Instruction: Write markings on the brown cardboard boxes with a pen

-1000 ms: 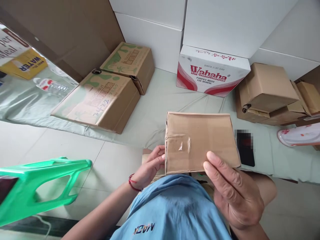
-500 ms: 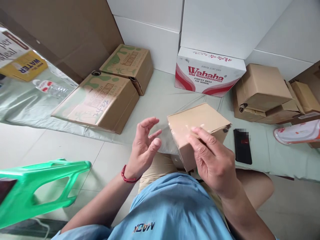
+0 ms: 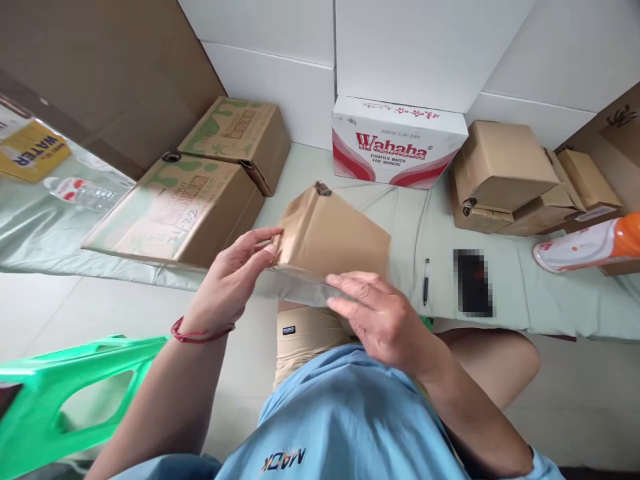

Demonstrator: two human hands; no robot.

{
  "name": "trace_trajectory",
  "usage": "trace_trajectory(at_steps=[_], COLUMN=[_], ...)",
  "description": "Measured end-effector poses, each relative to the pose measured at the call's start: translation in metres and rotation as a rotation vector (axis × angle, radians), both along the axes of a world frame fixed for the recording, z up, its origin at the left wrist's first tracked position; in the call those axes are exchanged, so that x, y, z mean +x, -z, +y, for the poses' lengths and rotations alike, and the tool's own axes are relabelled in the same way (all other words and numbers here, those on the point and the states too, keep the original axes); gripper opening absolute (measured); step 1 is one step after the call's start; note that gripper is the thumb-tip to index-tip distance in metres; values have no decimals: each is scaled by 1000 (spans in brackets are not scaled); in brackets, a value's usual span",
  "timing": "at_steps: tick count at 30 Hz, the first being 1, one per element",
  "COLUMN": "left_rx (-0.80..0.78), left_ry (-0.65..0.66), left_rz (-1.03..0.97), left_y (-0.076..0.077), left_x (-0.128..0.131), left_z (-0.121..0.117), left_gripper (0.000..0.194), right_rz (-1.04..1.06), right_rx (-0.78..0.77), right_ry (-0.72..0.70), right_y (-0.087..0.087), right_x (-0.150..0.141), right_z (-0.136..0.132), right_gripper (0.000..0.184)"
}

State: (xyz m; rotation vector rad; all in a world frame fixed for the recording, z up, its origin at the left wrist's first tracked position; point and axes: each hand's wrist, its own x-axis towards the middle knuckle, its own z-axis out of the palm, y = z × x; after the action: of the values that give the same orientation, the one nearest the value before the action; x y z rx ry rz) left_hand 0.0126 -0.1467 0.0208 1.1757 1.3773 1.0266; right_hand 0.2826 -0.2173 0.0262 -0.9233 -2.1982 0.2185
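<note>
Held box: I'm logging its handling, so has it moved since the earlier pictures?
Yes. Judged against the white Wahaha carton, the held box has shifted left, toward the nearer coconut carton, and turned, beyond the camera's own drift.

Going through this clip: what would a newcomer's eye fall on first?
Probably the red-and-white Wahaha carton, at the back middle before the white wall. The bright green stool at lower left likely comes next. Then the plain cardboard box in the centre, with the left hand at its left end and the right hand at its near edge.

Brown cardboard box — tilted, one corner dark-marked
</note>
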Motion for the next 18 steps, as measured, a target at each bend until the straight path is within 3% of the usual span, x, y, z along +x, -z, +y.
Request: trace_trajectory(at_steps=[2,4,6,8,10,12,18], left_rx=[-111,-255,-375,-418,-415,-417,-440], left_ry=[0,-3,10,54,88,94,106], left_rz=[-60,-130,-172,-174,-151,-163,-330], left_y=[6,15,27,38,46,51,60], left_x=[-10,-18,-21,-20,-13,-1,33], left_z=[6,11,14,14,12,7,-13], left_gripper=[72,83,94,97,91,89,96], right_rz=[80,72,-95,-334,-500,-536,-311], right_rx=[26,-8,-214,-576,-881,-1013,-1013], right_ry=[235,574,875,1033,1054,1023,980], right_y=[11,26,41,55,67,78,94], right_x=[20,49,82,109,126,132,135], right_z=[-1,-2,-1,0,2,6,13], right_gripper=[26,23,29,39,45,42,24])
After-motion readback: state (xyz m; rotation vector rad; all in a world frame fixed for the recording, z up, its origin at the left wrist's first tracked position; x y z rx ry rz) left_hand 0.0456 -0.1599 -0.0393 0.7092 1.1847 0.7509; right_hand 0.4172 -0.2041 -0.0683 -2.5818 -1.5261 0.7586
